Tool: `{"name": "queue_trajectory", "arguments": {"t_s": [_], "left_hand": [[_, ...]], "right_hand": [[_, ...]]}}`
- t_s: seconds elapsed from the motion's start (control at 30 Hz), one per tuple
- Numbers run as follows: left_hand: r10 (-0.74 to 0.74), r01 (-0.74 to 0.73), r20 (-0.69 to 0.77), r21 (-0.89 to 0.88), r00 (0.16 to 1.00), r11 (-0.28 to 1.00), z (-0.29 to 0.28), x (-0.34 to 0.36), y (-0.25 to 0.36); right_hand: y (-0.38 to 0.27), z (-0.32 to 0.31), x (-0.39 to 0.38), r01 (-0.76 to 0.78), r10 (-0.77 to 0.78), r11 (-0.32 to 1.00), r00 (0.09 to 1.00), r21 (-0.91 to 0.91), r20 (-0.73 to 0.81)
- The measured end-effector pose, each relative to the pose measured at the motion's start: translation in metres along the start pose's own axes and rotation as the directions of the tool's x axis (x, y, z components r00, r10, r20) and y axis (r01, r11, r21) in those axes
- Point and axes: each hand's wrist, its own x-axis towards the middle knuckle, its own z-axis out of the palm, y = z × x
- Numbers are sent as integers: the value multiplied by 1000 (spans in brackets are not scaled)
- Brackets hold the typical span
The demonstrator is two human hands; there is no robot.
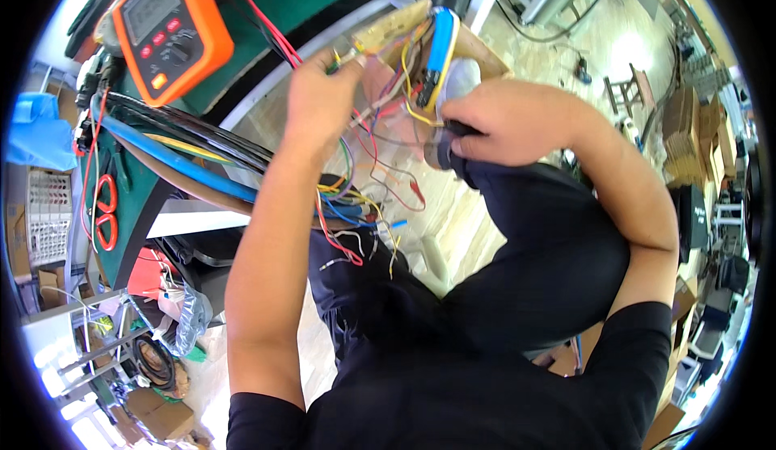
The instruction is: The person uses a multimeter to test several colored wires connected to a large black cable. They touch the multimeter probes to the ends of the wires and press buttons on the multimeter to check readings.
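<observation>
My left hand point(323, 102) pinches thin wires near a small yellow-green piece point(335, 60), beside a tan board point(392, 21). My right hand point(509, 126) rests at my raised knee, fingers closed round a black handle point(459, 126) whose far end is hidden. A blue part point(442, 39) with a black lower section lies against the board among yellow, red and grey wires point(416, 199). Thick blue, black and striped cables point(186, 163) run from the bench's left side to loose stripped ends below my left hand.
A green-topped bench point(145, 207) at upper left holds an orange meter point(170, 33) and red-handled scissors point(106, 232). Stacked cardboard point(687, 135), a small wooden stool point(626, 86) and floor cables stand or lie to the right. Shelving with coils and boxes is at lower left.
</observation>
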Motion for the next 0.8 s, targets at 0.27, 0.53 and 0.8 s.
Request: {"name": "queue_trajectory", "arguments": {"t_s": [0.27, 0.53, 0.8], "left_hand": [[127, -116, 3, 422, 992, 899, -18, -4, 24], [-33, 46, -49, 293, 998, 955, -30, -12, 29], [-63, 69, -82, 78, 995, 995, -45, -23, 35]], "right_hand": [[9, 7, -6, -70, 48, 971, 994, -228, -101], [15, -22, -17, 122, -120, 989, 992, 86, -21], [20, -32, -44, -123, 53, 967, 953, -223, -297]]}}
